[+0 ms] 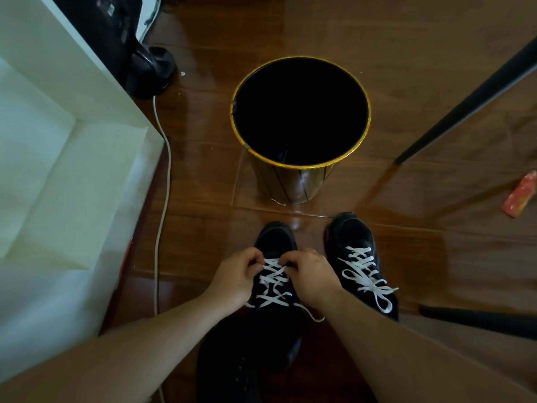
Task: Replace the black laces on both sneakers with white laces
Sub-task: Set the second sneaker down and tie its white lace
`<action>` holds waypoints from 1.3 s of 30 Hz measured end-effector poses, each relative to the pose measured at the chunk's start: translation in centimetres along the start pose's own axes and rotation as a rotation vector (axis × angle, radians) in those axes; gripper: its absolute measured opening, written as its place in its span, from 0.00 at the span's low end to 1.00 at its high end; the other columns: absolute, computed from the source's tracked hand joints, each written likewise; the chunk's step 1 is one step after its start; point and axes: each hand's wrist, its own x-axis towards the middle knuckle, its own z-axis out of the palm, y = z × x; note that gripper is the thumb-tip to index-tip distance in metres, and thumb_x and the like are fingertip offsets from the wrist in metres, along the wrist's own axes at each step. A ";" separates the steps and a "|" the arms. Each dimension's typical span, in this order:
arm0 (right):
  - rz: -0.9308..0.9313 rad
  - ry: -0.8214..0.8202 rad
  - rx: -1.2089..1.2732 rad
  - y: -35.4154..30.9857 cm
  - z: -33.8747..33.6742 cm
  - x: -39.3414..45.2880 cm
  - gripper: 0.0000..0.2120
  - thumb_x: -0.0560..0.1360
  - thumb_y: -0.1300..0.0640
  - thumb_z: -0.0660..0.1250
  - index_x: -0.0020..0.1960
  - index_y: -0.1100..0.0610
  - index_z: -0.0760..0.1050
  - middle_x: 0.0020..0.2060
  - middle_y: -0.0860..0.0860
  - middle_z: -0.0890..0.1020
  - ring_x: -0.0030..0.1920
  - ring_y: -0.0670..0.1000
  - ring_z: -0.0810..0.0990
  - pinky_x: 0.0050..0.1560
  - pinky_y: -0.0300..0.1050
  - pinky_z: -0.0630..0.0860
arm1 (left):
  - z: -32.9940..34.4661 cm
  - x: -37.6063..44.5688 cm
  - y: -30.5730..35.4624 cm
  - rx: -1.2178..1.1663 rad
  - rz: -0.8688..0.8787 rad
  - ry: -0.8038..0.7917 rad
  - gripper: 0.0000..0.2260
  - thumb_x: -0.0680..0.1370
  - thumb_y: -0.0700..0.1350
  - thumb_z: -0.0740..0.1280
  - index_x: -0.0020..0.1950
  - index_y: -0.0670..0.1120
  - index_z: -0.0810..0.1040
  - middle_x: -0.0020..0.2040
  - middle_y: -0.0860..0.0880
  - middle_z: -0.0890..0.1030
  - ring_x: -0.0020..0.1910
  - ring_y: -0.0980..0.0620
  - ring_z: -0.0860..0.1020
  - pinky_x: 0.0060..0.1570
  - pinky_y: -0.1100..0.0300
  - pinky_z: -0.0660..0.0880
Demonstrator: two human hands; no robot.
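Fingertips of both hands are pinched onto the white lace [271,282] at the toe-end rows of the left sneaker [276,289], the left hand [235,279] taking the strand on its side and the right hand [312,279] the strand opposite; the fingers [255,261] are curled tight on the lace, not spread. Such a grip suggests that slack is being drawn through the eyelets row by row (starting nearest the toe makes sense, since tension has to be passed upward toward the ankle). Crossed white rows are seen running up the tongue, and two loose ends trail out by the wrists, one end [315,317] lying on the floor to the right, so this shoe is judged laced but not yet tied. Just beside it, the right sneaker [360,263] is already threaded in white and finished with a bow [377,290], its loops spilling toward the heel. Both shoes are set toes-forward and close together on the wooden floor [436,68], within easy reach of both arms. Ahead of the toes a dark bin with a yellow rim [300,167] stands open; what it holds cannot be made out. A white cable [162,199] runs along a white cabinet [72,158] at the left, and an orange packet [520,194] lies well apart at the right.
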 end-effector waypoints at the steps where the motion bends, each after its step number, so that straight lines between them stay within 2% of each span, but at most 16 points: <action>1: -0.005 0.007 -0.004 0.0 -0.1 0.1 0.10 0.82 0.56 0.66 0.60 0.46 0.81 0.56 0.50 0.76 0.57 0.53 0.77 0.58 0.46 0.75 | 0.2 -0.1 0.1 0.006 0.003 0.011 0.08 0.86 0.43 0.63 0.49 0.53 0.76 0.49 0.53 0.80 0.51 0.55 0.77 0.54 0.53 0.76; 3: -0.014 0.000 -0.001 0.1 -0.2 0.1 0.08 0.82 0.57 0.66 0.56 0.47 0.81 0.55 0.49 0.77 0.55 0.52 0.78 0.57 0.48 0.76 | 0.4 -0.2 0.2 -0.006 0.002 0.030 0.08 0.86 0.43 0.63 0.49 0.54 0.75 0.49 0.53 0.79 0.49 0.56 0.77 0.51 0.56 0.74; 6: -0.033 -0.086 -0.081 0.1 -0.5 -0.1 0.07 0.83 0.58 0.63 0.54 0.47 0.76 0.53 0.49 0.75 0.53 0.54 0.77 0.54 0.51 0.77 | 0.1 0.0 0.1 0.013 0.020 -0.009 0.09 0.86 0.42 0.62 0.49 0.55 0.74 0.48 0.53 0.79 0.49 0.55 0.78 0.51 0.52 0.76; 9: -0.057 -0.152 -0.292 -0.2 -0.9 -0.4 0.11 0.82 0.62 0.60 0.59 0.47 0.70 0.55 0.53 0.74 0.53 0.60 0.79 0.49 0.54 0.78 | -0.6 0.2 0.3 0.318 0.096 -0.142 0.06 0.84 0.46 0.65 0.53 0.57 0.70 0.52 0.55 0.78 0.51 0.54 0.78 0.51 0.52 0.78; 11: -0.037 -0.150 -0.327 -0.5 -0.8 -0.5 0.13 0.82 0.62 0.60 0.63 0.50 0.69 0.57 0.55 0.75 0.56 0.62 0.80 0.49 0.56 0.78 | -0.6 0.2 0.3 0.454 0.148 -0.137 0.06 0.83 0.50 0.65 0.56 0.56 0.68 0.54 0.53 0.77 0.51 0.50 0.78 0.51 0.50 0.78; 13: 0.007 -0.113 -0.218 -0.6 -0.4 -0.6 0.10 0.82 0.61 0.60 0.61 0.50 0.70 0.55 0.53 0.76 0.55 0.59 0.80 0.52 0.56 0.78 | -0.4 -0.1 0.0 0.400 0.168 -0.069 0.04 0.84 0.49 0.64 0.55 0.53 0.68 0.52 0.52 0.76 0.49 0.48 0.77 0.49 0.50 0.76; 16: 0.115 -0.002 0.096 0.4 0.5 -0.9 0.04 0.83 0.56 0.62 0.54 0.47 0.70 0.51 0.49 0.78 0.51 0.53 0.78 0.52 0.52 0.77 | -0.2 -0.6 -1.7 0.286 0.129 0.027 0.04 0.84 0.49 0.66 0.52 0.54 0.72 0.50 0.56 0.74 0.48 0.53 0.75 0.49 0.53 0.74; 19: 0.170 0.056 0.293 1.8 1.6 -1.6 0.10 0.82 0.59 0.63 0.48 0.45 0.74 0.51 0.47 0.79 0.51 0.49 0.79 0.54 0.48 0.78 | -0.1 -1.2 -3.4 0.203 0.097 0.050 0.01 0.82 0.49 0.71 0.53 0.54 0.80 0.51 0.57 0.74 0.51 0.57 0.76 0.55 0.53 0.75; 22: 0.156 0.034 0.396 2.1 2.1 -2.4 0.14 0.81 0.61 0.66 0.47 0.41 0.79 0.54 0.44 0.78 0.54 0.44 0.78 0.51 0.34 0.75 | 0.4 -2.0 -3.7 0.172 0.099 0.024 0.08 0.82 0.47 0.71 0.59 0.58 0.83 0.54 0.59 0.76 0.54 0.58 0.77 0.58 0.58 0.75; 23: 0.158 0.026 0.424 2.0 2.2 -2.5 0.14 0.81 0.60 0.68 0.47 0.40 0.80 0.55 0.44 0.78 0.54 0.43 0.78 0.53 0.33 0.75 | 0.6 -2.1 -3.5 0.164 0.107 0.025 0.10 0.83 0.46 0.70 0.61 0.59 0.82 0.54 0.61 0.76 0.56 0.60 0.77 0.59 0.59 0.75; 26: 0.173 0.034 0.454 2.0 2.3 -2.4 0.11 0.79 0.59 0.71 0.47 0.41 0.82 0.54 0.45 0.79 0.54 0.43 0.80 0.61 0.44 0.79 | 1.0 -1.9 -3.0 0.160 0.129 0.035 0.11 0.83 0.46 0.68 0.62 0.60 0.83 0.55 0.62 0.77 0.56 0.60 0.77 0.59 0.60 0.75; 30: 0.186 0.019 0.442 2.1 2.6 -1.8 0.09 0.79 0.57 0.71 0.45 0.43 0.81 0.52 0.46 0.81 0.51 0.45 0.81 0.59 0.47 0.80 | 0.6 -1.1 -2.6 0.206 0.201 0.052 0.07 0.81 0.45 0.72 0.53 0.57 0.85 0.50 0.61 0.78 0.52 0.60 0.77 0.55 0.57 0.76; 32: 0.186 -0.021 0.426 2.2 2.7 -1.6 0.09 0.80 0.56 0.69 0.46 0.43 0.79 0.52 0.48 0.81 0.50 0.46 0.81 0.57 0.48 0.81 | 0.4 -1.0 -2.4 0.210 0.231 0.040 0.05 0.82 0.46 0.71 0.50 0.57 0.82 0.50 0.60 0.77 0.51 0.60 0.77 0.53 0.56 0.76; 35: 0.118 -0.053 0.319 2.6 2.3 -1.5 0.11 0.81 0.57 0.67 0.44 0.42 0.76 0.52 0.48 0.79 0.51 0.49 0.80 0.57 0.51 0.80 | 0.0 -1.3 -2.5 0.452 0.235 -0.029 0.04 0.86 0.51 0.62 0.59 0.59 0.75 0.57 0.57 0.74 0.50 0.53 0.78 0.48 0.51 0.78; 37: 0.022 -0.087 0.107 2.6 1.2 -1.5 0.12 0.82 0.58 0.65 0.47 0.41 0.72 0.54 0.48 0.75 0.52 0.52 0.79 0.56 0.54 0.80 | -0.4 -1.4 -2.6 0.709 0.256 -0.080 0.08 0.87 0.53 0.57 0.66 0.59 0.69 0.61 0.55 0.72 0.45 0.48 0.79 0.42 0.49 0.77; 39: -0.057 -0.141 -0.186 2.3 0.1 -1.7 0.12 0.81 0.56 0.64 0.56 0.39 0.70 0.56 0.48 0.71 0.53 0.56 0.79 0.49 0.54 0.80 | -0.8 -1.5 -1.8 0.856 0.238 -0.114 0.13 0.86 0.50 0.58 0.70 0.58 0.65 0.61 0.52 0.72 0.42 0.46 0.79 0.38 0.51 0.75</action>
